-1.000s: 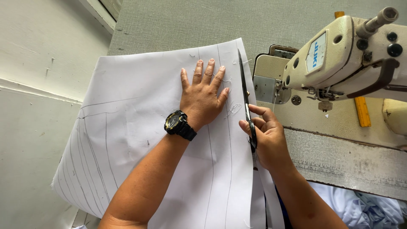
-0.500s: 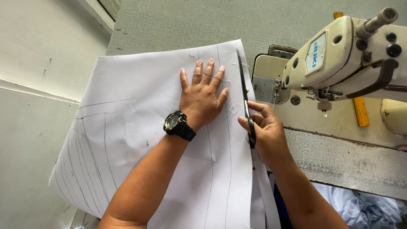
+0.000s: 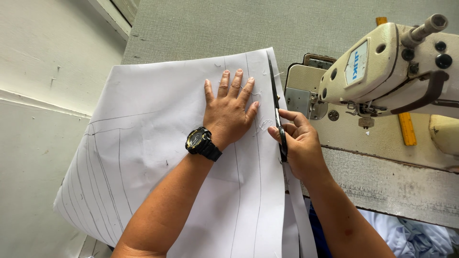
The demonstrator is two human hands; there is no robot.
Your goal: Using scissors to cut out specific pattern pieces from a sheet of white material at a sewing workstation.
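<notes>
A large white paper sheet [image 3: 158, 143] with several drawn pencil lines lies over the grey table. My left hand [image 3: 229, 110], with a black watch on the wrist, presses flat on the sheet with fingers spread. My right hand [image 3: 296, 143] grips black scissors [image 3: 276, 100], whose blades run along the sheet's right edge, pointing away from me. A narrow cut strip of paper [image 3: 299, 215] hangs down below my right hand.
A cream sewing machine [image 3: 382, 71] stands at the right on a worn table top [image 3: 397, 181]. A yellow ruler [image 3: 406, 126] lies behind it. Pale blue cloth [image 3: 420, 234] sits at the bottom right. A white wall [image 3: 43, 71] is at the left.
The paper's lower left part has shifted slightly. My hands and the scissors stay almost where they were.
</notes>
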